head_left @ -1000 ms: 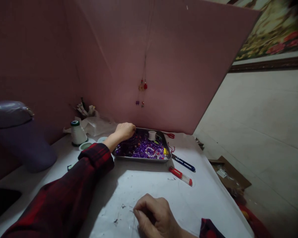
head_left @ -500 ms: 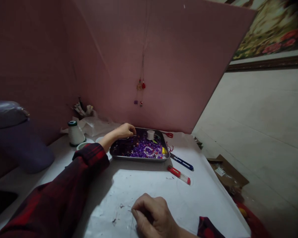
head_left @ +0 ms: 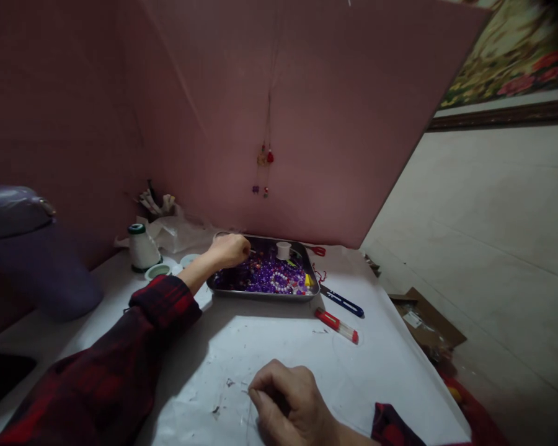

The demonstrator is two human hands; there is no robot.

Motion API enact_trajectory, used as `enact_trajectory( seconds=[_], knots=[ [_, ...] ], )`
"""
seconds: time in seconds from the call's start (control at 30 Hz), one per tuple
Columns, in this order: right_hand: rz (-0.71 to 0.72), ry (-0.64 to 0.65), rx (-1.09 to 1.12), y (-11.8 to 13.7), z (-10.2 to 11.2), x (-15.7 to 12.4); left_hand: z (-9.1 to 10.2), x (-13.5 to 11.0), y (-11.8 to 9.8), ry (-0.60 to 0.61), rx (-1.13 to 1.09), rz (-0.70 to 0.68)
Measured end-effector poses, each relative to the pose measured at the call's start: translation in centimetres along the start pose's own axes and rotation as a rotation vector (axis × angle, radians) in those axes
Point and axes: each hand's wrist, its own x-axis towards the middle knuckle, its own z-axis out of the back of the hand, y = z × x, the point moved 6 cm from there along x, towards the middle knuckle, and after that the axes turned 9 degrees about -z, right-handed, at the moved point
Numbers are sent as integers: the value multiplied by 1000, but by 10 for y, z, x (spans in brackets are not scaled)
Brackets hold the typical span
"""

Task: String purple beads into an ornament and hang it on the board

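My left hand (head_left: 230,250) is over the back left part of a metal tray (head_left: 265,297). Its fingers are drawn together, and a tiny pale tip shows at them, too small to name. Purple beads (head_left: 260,277) fill much of the tray, with a ring of white and purple beads (head_left: 283,283), a small white cup (head_left: 283,250) and a yellow piece (head_left: 308,280) among them. Low in the view, my right hand (head_left: 294,399) is closed in a pinch just above the white table covering. Whatever it pinches is too fine to make out.
Right of the tray lie a blue cutter-like tool (head_left: 341,303), a red-capped clear case (head_left: 337,325) and red-handled scissors (head_left: 318,251). At left stand a thread cone (head_left: 144,249), a small round dish (head_left: 158,272) and a large purple bottle (head_left: 37,260). Pink board (head_left: 204,111) walls the back.
My left hand has shifted slightly left and down at the tray, its fingers now more curled in. The right hand keeps its pinch in nearly the same place. The view has shifted slightly.
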Motion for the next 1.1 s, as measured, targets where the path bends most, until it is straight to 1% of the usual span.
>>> enact_trajectory(
  seconds=[0.1,0.2,0.37,0.5,0.63,0.7,0.77,0.8,0.87,0.93,1.0,1.03,1.1],
  knots=[
    [-6,0,-2,-2,-1,0,-10,3,-11,57,-20,-36],
    [-14,0,-6,-4,-1,0,-14,3,-13,48,15,-12],
    [-33,7,-1,-3,0,0,-9,0,-2,-13,61,69],
    [-18,3,6,1,1,0,-4,-1,4,-52,28,117],
    [-10,4,6,2,1,-1,0,-3,8,-106,19,166],
    [-5,2,-7,2,1,-1,3,-4,6,-143,40,182],
    [-1,-1,-13,1,1,-1,6,-3,-2,-183,44,168],
    [1,-2,-12,1,1,-1,6,-2,-10,-196,31,136],
    [5,-2,-8,0,0,0,2,2,-33,-189,-24,15],
    [11,-4,-11,0,0,1,-6,7,-60,-130,-81,-143],
    [18,-8,-19,0,-1,1,-16,10,-79,-30,-105,-246],
    [21,-10,-21,-1,-1,1,-19,11,-84,5,-106,-265],
    [24,-18,-17,0,0,1,-20,12,-81,35,-89,-255]
  ],
)
